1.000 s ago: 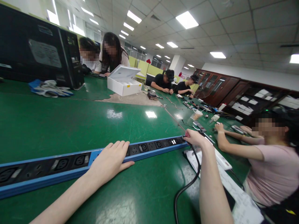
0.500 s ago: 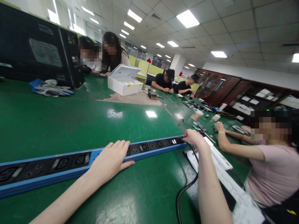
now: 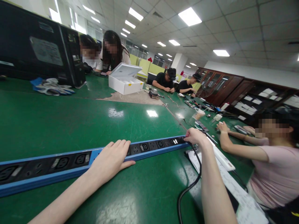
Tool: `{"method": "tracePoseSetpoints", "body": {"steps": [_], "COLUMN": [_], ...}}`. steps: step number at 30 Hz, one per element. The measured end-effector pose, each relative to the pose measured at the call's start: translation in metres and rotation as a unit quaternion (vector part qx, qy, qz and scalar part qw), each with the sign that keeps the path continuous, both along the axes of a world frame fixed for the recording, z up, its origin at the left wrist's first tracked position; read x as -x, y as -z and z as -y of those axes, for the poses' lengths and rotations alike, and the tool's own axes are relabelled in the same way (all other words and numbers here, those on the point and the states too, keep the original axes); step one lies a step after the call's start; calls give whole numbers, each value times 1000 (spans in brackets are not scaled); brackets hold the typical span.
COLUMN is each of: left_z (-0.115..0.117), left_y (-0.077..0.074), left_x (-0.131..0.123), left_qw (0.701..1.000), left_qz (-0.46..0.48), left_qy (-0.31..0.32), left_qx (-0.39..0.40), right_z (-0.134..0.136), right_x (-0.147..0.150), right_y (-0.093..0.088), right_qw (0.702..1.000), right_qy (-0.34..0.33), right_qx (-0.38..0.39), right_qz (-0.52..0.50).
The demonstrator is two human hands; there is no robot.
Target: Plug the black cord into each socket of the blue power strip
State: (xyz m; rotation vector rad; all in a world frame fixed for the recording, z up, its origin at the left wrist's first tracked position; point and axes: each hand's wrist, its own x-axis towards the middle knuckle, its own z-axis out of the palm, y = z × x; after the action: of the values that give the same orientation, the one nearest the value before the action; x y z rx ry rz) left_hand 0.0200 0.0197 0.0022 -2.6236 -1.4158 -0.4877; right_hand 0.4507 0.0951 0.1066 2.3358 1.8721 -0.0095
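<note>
A long blue power strip (image 3: 58,163) with black sockets lies across the green table (image 3: 70,124). My left hand (image 3: 111,160) rests flat on its middle, fingers stretched over the sockets. My right hand (image 3: 195,137) is closed around the strip's right end, where a black cable (image 3: 189,186) leaves it and curls down toward me. What the right fingers pinch is hidden behind the hand.
A person in a pink shirt (image 3: 273,174) sits at my right, arms on the table. White papers (image 3: 233,189) lie under my right forearm. Farther back are a white open box (image 3: 125,84), gloves (image 3: 52,87), a black cabinet (image 3: 37,49), scattered tools and several seated people.
Both hands stay where they were on the strip. The view has shifted slightly, and the neighbour's head has moved a little.
</note>
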Motion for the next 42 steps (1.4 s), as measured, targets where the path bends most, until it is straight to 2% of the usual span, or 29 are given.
{"method": "tracePoseSetpoints", "body": {"steps": [3, 9, 15, 21, 26, 33, 42], "left_z": [0, -1, 1, 2, 2, 1, 2], "left_y": [1, 1, -2, -2, -2, 0, -2], "left_x": [0, 0, 0, 0, 0, 0, 0], "left_qw": [1000, 1000, 1000, 1000, 1000, 1000, 1000], "left_qz": [-4, 1, 5, 4, 2, 3, -4], "left_qy": [2, 2, 6, 4, 6, 2, -1], "left_qx": [-4, -7, -12, -11, -11, -9, -10], "right_z": [-5, -2, -2, 11, 10, 4, 1], "right_x": [6, 13, 8, 10, 7, 6, -6], "right_y": [-3, 0, -2, -2, -1, 3, 5], "right_qw": [1000, 997, 999, 999, 999, 998, 999], "right_qy": [16, -9, 4, 3, 9, -3, -24], "right_qx": [25, -21, 18, -44, -32, -23, -23], "right_qz": [9, 67, 27, 8, 4, 55, 14]}}
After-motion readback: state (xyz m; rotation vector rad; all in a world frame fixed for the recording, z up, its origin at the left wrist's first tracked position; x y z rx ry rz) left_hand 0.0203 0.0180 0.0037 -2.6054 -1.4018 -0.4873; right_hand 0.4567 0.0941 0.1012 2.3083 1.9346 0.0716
